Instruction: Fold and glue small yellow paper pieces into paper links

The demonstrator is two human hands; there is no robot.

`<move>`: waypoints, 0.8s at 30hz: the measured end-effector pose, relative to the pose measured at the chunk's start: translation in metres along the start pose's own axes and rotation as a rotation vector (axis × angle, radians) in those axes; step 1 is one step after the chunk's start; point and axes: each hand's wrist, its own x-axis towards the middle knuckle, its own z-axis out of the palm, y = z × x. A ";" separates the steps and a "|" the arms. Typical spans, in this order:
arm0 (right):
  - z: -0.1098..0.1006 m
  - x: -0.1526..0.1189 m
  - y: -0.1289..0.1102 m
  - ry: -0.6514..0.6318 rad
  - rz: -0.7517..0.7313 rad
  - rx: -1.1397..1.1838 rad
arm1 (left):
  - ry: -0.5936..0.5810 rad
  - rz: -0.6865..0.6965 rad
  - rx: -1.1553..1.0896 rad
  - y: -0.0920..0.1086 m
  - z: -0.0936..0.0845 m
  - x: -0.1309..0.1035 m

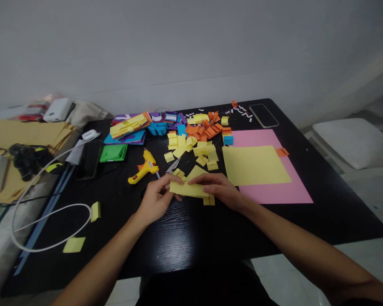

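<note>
A folded strip of yellow paper [190, 190] is held between both hands above the black table. My left hand [158, 197] pinches its left end, thumb and fingers closed on it. At the other end my right hand [218, 189] grips the paper along its upper edge. Small yellow folded pieces [209, 199] lie just under and beyond the strip. Scissors [173, 165] rest partly hidden behind my left hand. To the left of them lies a yellow glue gun [143, 167].
Orange folded pieces [207, 129] and yellow ones lie beyond my hands. A yellow sheet [257, 165] overlaps a pink sheet [274, 195] at right. A phone [264, 115] sits at the back. Green papers [113, 153] and a white cable [54, 208] are at left.
</note>
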 end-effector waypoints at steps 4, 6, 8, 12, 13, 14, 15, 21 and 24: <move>0.005 0.001 0.002 0.085 0.076 -0.006 | -0.060 -0.013 0.070 0.000 -0.004 -0.002; 0.007 0.003 0.006 0.117 0.052 -0.013 | -0.103 -0.004 0.108 0.001 -0.006 -0.003; 0.007 0.004 0.009 0.148 0.015 -0.063 | -0.109 0.016 0.159 0.002 -0.006 -0.003; 0.006 0.004 0.013 0.171 0.000 -0.163 | -0.011 -0.001 0.238 0.000 -0.002 0.000; 0.006 0.003 0.013 0.160 0.002 -0.174 | 0.013 -0.012 0.233 -0.001 -0.001 0.001; 0.007 0.002 0.013 0.146 0.001 -0.185 | 0.028 -0.021 0.218 -0.002 0.000 0.001; 0.007 0.002 0.012 0.132 -0.006 -0.199 | 0.037 -0.030 0.194 -0.002 0.001 0.001; 0.008 -0.002 0.011 0.145 -0.049 -0.276 | -0.017 -0.047 0.055 -0.005 0.002 0.000; 0.009 -0.002 0.011 0.156 -0.020 -0.247 | -0.030 -0.028 0.054 -0.007 0.001 0.000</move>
